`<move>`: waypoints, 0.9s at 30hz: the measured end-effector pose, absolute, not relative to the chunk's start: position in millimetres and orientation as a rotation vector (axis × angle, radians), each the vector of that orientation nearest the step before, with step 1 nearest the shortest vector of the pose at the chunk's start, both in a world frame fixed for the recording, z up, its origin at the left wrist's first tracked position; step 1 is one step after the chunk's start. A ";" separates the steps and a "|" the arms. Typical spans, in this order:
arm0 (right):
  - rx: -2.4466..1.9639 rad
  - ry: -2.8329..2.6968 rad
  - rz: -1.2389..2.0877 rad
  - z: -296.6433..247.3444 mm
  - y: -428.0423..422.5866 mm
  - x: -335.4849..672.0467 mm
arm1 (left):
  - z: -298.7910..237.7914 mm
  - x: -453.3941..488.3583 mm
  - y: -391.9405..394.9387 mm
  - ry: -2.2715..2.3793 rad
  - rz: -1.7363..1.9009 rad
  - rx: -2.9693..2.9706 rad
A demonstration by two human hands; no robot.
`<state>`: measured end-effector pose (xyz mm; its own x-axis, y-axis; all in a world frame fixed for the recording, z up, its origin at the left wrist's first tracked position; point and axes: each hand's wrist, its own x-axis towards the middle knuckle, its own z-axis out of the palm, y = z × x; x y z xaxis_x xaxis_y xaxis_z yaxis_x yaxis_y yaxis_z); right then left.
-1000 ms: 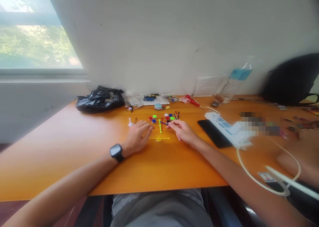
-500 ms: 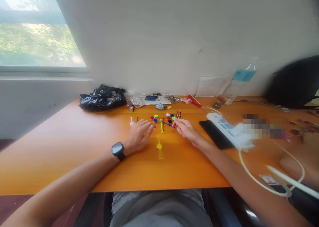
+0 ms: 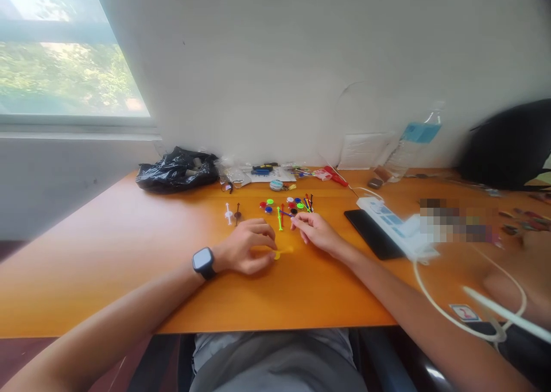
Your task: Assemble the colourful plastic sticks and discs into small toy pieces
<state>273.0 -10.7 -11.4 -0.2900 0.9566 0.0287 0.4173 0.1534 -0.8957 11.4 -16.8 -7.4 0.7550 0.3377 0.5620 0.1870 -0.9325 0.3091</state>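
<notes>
Bright window daylight, blurred edges

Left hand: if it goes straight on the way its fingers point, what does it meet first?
The yellow piece on the table, right at the fingertips of the left hand; whether they touch is unclear. Beyond it, probably the right hand.

I have both forearms reaching forward and angled inward, so the hands sit close together without touching. My left hand [image 3: 247, 244] lies palm down, knuckles up, fingers curled under toward the thumb. My right hand [image 3: 316, 231] is just beside it and a little farther out, fingers bent toward the thumb. Whether either pinch is closed I cannot tell.
</notes>
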 end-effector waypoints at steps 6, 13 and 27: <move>-1.278 -1.848 1.088 -12.3 -11.5 272.9 | -11.2 15.3 -17.7 0.407 0.810 2.824; -1.150 -1.999 0.994 -12.9 -18.7 267.0 | -20.3 15.2 -7.1 0.621 0.926 2.897; -1.020 -2.185 0.579 -30.3 -17.2 261.0 | -29.0 18.0 -0.2 0.755 0.936 2.637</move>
